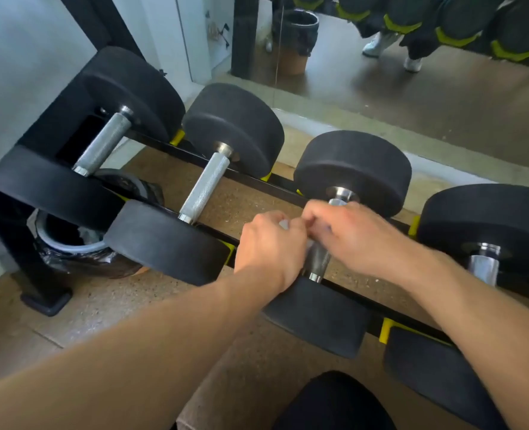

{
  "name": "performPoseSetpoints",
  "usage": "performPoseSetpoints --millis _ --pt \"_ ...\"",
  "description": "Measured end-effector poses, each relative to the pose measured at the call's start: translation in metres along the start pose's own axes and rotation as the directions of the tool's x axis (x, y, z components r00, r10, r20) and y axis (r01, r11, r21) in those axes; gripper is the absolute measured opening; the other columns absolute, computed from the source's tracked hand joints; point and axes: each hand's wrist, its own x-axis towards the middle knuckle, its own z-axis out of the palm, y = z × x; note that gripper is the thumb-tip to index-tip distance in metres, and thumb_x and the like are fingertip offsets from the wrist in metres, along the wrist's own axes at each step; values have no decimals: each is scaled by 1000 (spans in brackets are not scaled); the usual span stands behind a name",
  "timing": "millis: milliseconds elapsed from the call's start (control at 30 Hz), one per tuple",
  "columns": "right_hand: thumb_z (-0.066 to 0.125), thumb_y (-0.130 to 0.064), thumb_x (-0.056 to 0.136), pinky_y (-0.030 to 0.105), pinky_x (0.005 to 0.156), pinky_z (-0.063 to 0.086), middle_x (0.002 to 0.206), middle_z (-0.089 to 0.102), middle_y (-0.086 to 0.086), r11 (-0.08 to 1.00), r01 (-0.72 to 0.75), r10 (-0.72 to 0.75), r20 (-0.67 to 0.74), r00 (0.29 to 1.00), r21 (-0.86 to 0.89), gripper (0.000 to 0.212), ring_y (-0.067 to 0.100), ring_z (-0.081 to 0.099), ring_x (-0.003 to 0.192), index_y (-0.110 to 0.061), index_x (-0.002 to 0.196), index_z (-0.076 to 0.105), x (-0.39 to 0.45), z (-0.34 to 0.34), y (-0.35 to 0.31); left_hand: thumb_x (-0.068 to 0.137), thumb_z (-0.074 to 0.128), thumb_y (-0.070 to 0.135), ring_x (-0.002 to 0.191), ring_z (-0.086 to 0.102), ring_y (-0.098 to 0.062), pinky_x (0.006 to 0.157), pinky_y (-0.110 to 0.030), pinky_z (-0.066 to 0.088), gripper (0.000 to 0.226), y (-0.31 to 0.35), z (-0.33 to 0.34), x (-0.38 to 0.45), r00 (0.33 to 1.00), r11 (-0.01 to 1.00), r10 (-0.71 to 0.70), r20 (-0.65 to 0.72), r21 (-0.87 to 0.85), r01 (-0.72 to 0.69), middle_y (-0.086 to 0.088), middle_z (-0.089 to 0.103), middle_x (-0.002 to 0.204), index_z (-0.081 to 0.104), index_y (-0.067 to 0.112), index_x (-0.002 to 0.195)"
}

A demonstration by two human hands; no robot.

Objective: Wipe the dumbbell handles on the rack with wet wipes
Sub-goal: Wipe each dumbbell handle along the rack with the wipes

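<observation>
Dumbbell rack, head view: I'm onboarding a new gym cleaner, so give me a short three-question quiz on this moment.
1. True or false: both hands are at the same dumbbell handle.
2. Counting from the left, which dumbbell is being worked on? A) first B) second C) third
3. What stands on the floor behind the rack's left end?

Key
1. True: the left hand and right hand meet over the third dumbbell's handle, with a bit of white wet wipe showing at the left hand's fingers.
2. C.
3. A bin lined with a black bag.
</observation>
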Motion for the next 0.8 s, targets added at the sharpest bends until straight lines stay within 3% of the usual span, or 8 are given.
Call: performPoseSetpoints --millis 100,233,300,400,500,633,700,800 --pt "38 -37 104 44 63 53 87 70 -1 992 94 -116 -294 949 -89 21 22 66 80 -24 102 54 5 -9 20 87 49 31 76 59 -29 65 -36 46 24 0 1 1 1000 1000 2 -4 4 -2 -5 63 78 63 17 73" --pt "51 -21 100 39 93 50 116 65 3 936 95 -127 -72 989 -340 11 25 55 118 -21 108 59 0 6 25 89 47 32 84 60 -29 74 -38 49 23 0 1 0 1000 1000 -4 -16 26 5 -5 65 87 65 19 82" --pt "50 -22 103 33 113 35 143 54 -3 948 104 -112 -9 994 -302 29 15 40 139 -27 131 58 -4 6 30 90 47 32 84 61 -28 74 -38 50 23 1 2 0 1000 999 -4 -23 32 5 -4 65 87 65 20 84" --pt "44 -27 105 34 120 23 159 33 -5 948 161 -165 9 986 -276 41 14 24 149 -25 146 47 -5 -5 40 90 47 31 78 61 -24 71 -37 50 24 1 2 0 1000 1000 -8 -24 27 9 -3 65 84 66 18 82" --pt "46 -14 103 30 118 24 158 36 -7 913 237 -213 107 971 -331 43 13 27 146 -23 144 48 1 -13 52 88 47 30 74 60 -25 64 -35 47 25 1 2 -1 999 1000 -24 -28 6 24 -3 67 83 65 16 79" --pt "52 -2 94 40 107 44 131 64 3 881 231 -225 65 972 -413 37 24 56 126 -20 124 65 -3 -16 44 89 47 30 77 60 -24 66 -34 45 23 1 2 -1 999 999 -34 -37 4 34 -2 66 86 66 20 83" --pt "49 -13 98 44 91 54 109 70 1 929 213 -208 51 977 -303 22 25 64 104 -24 105 66 -18 -9 25 90 47 31 82 59 -26 70 -34 44 24 0 3 -1 999 1000 -24 -46 10 24 -4 66 90 68 19 89" --pt "46 -32 103 37 78 52 90 69 -9 997 38 -57 278 959 73 20 12 63 86 -30 90 62 -31 -8 -4 91 48 29 84 58 -29 72 -33 42 23 1 2 -1 998 1000 5 -65 25 -4 -6 64 85 65 17 83"
